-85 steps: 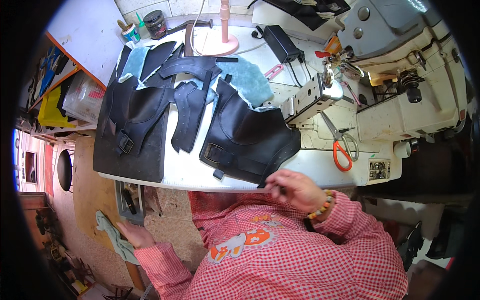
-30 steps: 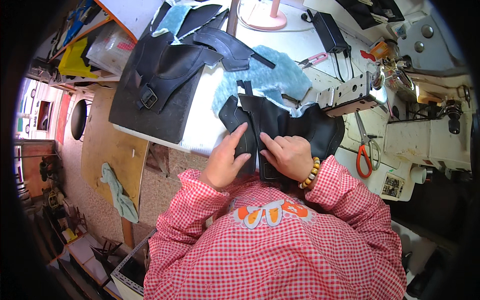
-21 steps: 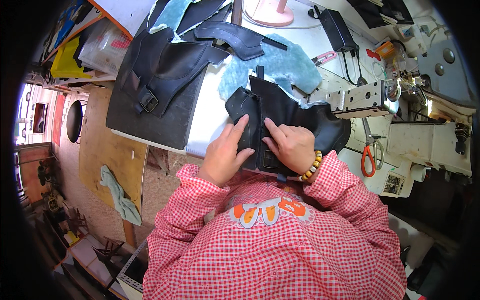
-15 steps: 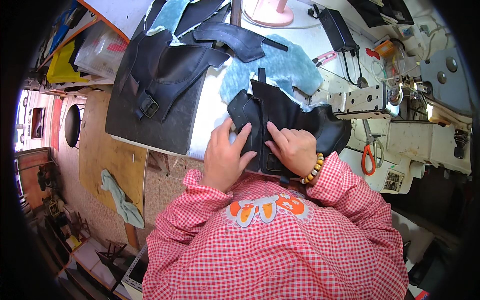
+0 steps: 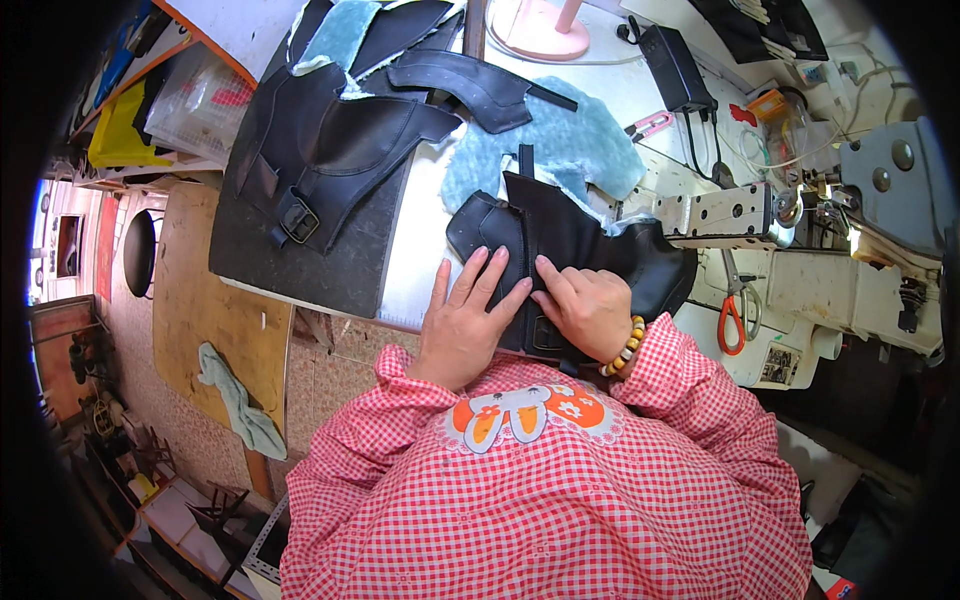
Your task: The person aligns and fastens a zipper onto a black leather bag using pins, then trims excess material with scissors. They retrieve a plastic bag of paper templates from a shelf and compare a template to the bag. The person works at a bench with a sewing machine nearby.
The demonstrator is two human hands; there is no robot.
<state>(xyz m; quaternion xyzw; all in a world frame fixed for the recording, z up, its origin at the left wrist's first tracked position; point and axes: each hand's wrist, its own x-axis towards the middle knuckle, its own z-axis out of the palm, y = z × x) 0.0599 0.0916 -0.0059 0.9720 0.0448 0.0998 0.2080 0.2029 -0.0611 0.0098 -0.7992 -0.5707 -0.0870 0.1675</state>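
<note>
A black leather boot upper [image 5: 565, 215] with pale blue fleece lining lies at the table's near edge, close in front of me. A narrow black strip stands out of its far edge, and a seam runs from there toward me between my hands. My left hand [image 5: 465, 325] rests on the left panel with its fingers spread and flat. On the other side of the seam, my right hand [image 5: 590, 310] has curled fingers, its index finger and thumb pressed on the leather along the seam. A buckle shows partly beneath the right hand.
Another black upper with a buckle [image 5: 335, 140] lies on a dark board [image 5: 300, 265] at left. Blue fleece [image 5: 595, 125] and a curved leather piece [image 5: 465, 85] lie beyond. A sewing machine [image 5: 725, 212], orange-handled scissors [image 5: 732, 325] and pink snips [image 5: 652, 124] are at right.
My left hand has slid a little to the right, lying flatter on the leather panel with its fingers more spread. The right hand stays nearly in place beside the seam.
</note>
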